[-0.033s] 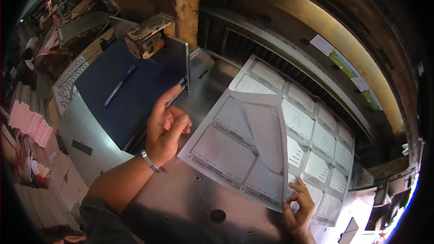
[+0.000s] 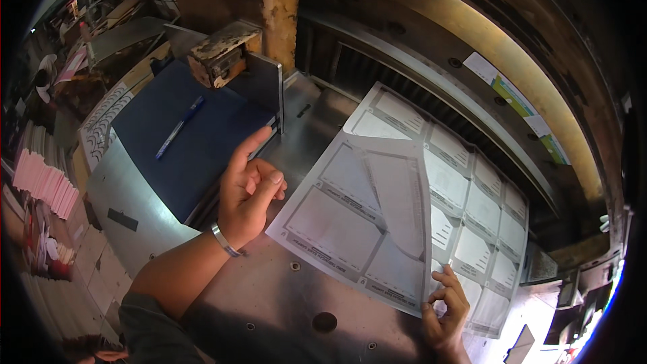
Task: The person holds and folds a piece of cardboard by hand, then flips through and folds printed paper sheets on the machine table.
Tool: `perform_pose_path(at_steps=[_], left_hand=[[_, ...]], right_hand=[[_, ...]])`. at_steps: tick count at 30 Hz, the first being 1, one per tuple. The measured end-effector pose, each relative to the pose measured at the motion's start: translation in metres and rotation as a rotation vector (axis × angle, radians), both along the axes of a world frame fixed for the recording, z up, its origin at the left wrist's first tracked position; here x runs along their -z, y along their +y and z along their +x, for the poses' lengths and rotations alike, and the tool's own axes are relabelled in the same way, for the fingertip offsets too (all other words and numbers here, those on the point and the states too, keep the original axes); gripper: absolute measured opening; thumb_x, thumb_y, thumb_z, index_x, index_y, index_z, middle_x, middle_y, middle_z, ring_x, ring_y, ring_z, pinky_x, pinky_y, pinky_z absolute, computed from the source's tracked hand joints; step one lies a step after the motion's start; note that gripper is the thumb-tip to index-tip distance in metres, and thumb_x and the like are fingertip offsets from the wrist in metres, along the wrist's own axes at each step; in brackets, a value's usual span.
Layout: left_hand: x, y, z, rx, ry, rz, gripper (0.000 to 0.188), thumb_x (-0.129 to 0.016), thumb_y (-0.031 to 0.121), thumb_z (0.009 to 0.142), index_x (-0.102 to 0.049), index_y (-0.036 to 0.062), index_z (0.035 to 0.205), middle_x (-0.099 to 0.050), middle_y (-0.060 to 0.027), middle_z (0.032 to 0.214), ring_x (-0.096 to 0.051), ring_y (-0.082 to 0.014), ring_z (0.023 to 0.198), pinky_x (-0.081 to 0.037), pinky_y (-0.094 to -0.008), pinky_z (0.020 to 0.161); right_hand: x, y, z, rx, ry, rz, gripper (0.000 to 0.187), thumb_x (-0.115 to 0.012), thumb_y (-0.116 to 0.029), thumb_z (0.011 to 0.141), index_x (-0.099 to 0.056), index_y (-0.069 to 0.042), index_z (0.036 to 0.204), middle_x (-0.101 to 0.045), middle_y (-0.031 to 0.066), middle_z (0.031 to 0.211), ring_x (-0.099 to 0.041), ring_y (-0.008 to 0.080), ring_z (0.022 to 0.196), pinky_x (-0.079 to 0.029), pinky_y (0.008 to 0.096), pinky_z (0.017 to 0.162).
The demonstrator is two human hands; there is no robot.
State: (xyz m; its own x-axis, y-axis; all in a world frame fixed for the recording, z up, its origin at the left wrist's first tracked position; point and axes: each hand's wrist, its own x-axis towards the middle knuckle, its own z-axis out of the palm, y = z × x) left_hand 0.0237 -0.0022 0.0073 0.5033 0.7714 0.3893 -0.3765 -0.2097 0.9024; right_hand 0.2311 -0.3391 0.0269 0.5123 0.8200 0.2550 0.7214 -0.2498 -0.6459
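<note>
My left hand (image 2: pixel 251 189) is raised over the metal table, its index finger stretched out and the others loosely curled, with nothing visible in it. A steel-coloured band (image 2: pixel 224 239) circles that wrist. To its right, a large printed sheet (image 2: pixel 337 229) with grey-framed boxes tilts above the table. My right hand (image 2: pixel 446 307) pinches this sheet at its lower right edge between thumb and fingers. Under and beyond it lies more printed paper (image 2: pixel 482 209) with a grid of similar boxes, reaching toward the machine's dark slot. How many sheets lie there I cannot tell.
A blue pen (image 2: pixel 178 128) lies on a dark blue stack (image 2: pixel 195 155) at the left, beside an upright metal plate (image 2: pixel 269 87). A heavy machine beam (image 2: pixel 499 34) crosses overhead at the back. Pink-edged paper piles (image 2: pixel 44 182) stand far left. The metal table (image 2: pixel 269 303) has round holes.
</note>
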Motion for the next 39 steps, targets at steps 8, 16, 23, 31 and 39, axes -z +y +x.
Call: perform_pose_path(at_steps=[8, 16, 23, 31, 39], left_hand=[[-0.006, -0.004, 0.0, -0.007, 0.097, -0.063, 0.062, -0.056, 0.009, 0.1, -0.029, 0.0016, 0.155, -0.062, -0.0044, 0.072, -0.055, -0.007, 0.062, -0.046, -0.0211, 0.061], [-0.005, -0.003, -0.002, 0.016, 0.135, -0.053, 0.061, -0.057, 0.014, 0.1, -0.032, 0.0023, 0.154, -0.068, -0.0067, 0.071, -0.055, -0.0052, 0.055, -0.042, -0.018, 0.053], [-0.006, -0.003, -0.004, 0.049, 0.126, -0.07, 0.058, -0.06, 0.009, 0.099, -0.036, -0.0011, 0.151, -0.069, -0.0082, 0.071, -0.06, -0.0063, 0.06, -0.047, -0.0192, 0.058], [-0.009, -0.004, -0.005, 0.067, 0.174, -0.057, 0.058, -0.06, 0.008, 0.099, -0.036, -0.0014, 0.151, -0.068, -0.0059, 0.075, -0.066, -0.0083, 0.069, -0.049, -0.0195, 0.06], [-0.005, -0.006, 0.002, 0.054, 0.224, 0.011, 0.066, -0.059, 0.026, 0.099, -0.033, -0.0005, 0.153, -0.072, -0.0095, 0.08, -0.06, -0.0061, 0.061, -0.044, -0.0187, 0.054]], right_hand=[[-0.002, 0.003, 0.0, -0.018, 0.005, -0.034, 0.007, -0.061, 0.001, 0.072, -0.057, 0.001, 0.078, -0.064, 0.0294, 0.122, -0.048, 0.052, 0.136, -0.035, 0.0551, 0.114], [0.002, -0.001, 0.004, -0.032, 0.05, 0.064, 0.01, -0.056, 0.0, 0.07, -0.05, 0.003, 0.076, -0.062, 0.0337, 0.121, -0.056, 0.046, 0.126, -0.038, 0.0475, 0.109], [0.002, -0.003, 0.003, -0.05, 0.047, 0.066, 0.013, -0.058, 0.0, 0.069, -0.051, 0.002, 0.079, -0.062, 0.0344, 0.118, -0.055, 0.0507, 0.125, -0.037, 0.0553, 0.109], [-0.003, 0.002, 0.001, -0.035, 0.036, 0.022, 0.01, -0.059, 0.003, 0.072, -0.055, 0.0, 0.08, -0.065, 0.0307, 0.118, -0.052, 0.0557, 0.13, -0.032, 0.0654, 0.112], [0.0, 0.0, 0.002, -0.04, 0.031, -0.027, 0.01, -0.065, 0.0, 0.072, -0.061, -0.002, 0.081, -0.065, 0.0272, 0.122, -0.05, 0.0532, 0.133, -0.028, 0.0656, 0.115]])
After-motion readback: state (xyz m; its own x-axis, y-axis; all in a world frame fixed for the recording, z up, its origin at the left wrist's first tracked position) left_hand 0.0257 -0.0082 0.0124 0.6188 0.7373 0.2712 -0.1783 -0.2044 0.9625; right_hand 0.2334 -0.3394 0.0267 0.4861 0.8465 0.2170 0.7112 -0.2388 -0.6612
